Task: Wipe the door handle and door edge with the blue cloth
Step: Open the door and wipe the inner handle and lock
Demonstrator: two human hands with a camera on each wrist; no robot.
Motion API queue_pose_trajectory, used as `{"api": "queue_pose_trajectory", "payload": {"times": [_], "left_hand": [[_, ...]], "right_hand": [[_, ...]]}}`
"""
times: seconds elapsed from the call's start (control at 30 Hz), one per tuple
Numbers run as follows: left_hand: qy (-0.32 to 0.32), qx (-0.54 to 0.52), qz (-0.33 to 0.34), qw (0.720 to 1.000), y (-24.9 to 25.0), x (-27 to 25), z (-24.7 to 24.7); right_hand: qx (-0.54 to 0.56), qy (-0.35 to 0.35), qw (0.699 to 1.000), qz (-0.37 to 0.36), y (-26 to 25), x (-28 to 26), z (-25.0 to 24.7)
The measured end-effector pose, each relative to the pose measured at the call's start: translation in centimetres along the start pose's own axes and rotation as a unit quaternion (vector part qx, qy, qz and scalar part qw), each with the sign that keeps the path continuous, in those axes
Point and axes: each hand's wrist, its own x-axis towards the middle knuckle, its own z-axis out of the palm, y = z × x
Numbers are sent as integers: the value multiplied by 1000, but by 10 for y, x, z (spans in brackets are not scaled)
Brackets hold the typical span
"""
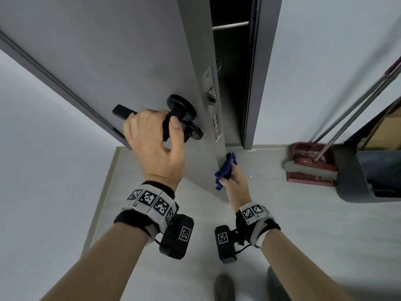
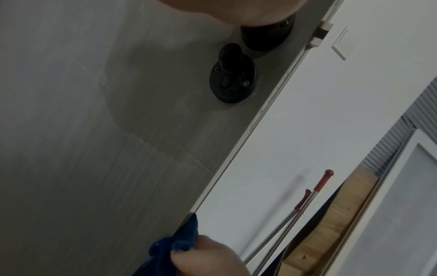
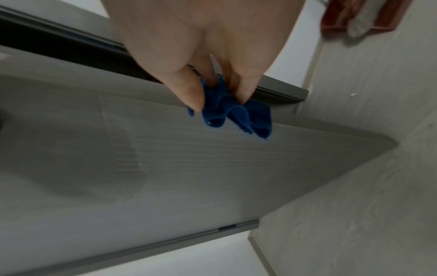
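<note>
Blue cloth [image 1: 225,170] in right hand [image 1: 235,187] fingers against door edge [image 1: 219,148]; left hand [image 1: 156,144] fingers around door handle [image 1: 173,118].

The head view looks steeply down onto both forearms, the door [image 1: 130,51] ahead. The left wrist view looks past the palm along the door face. The right wrist view sits close above its fingers [image 3: 192,93]. All share the door edge [image 2: 236,155].

left hand [image 1: 155,144] curled in a grip, right hand [image 1: 235,185] pinching, lower
</note>
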Motion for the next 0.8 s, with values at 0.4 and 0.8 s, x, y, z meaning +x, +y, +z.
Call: {"api": "queue_pose_trajectory", "payload": {"times": [0.4,0.8], "left_hand": [[-32,-41,56,997,-10,0,3],[-9,-58,129,990,-24,-9,16]], "right_hand": [[162,35,980,-107,-3,-24,19],[187,107,976,-30,23,-2,24]]}}
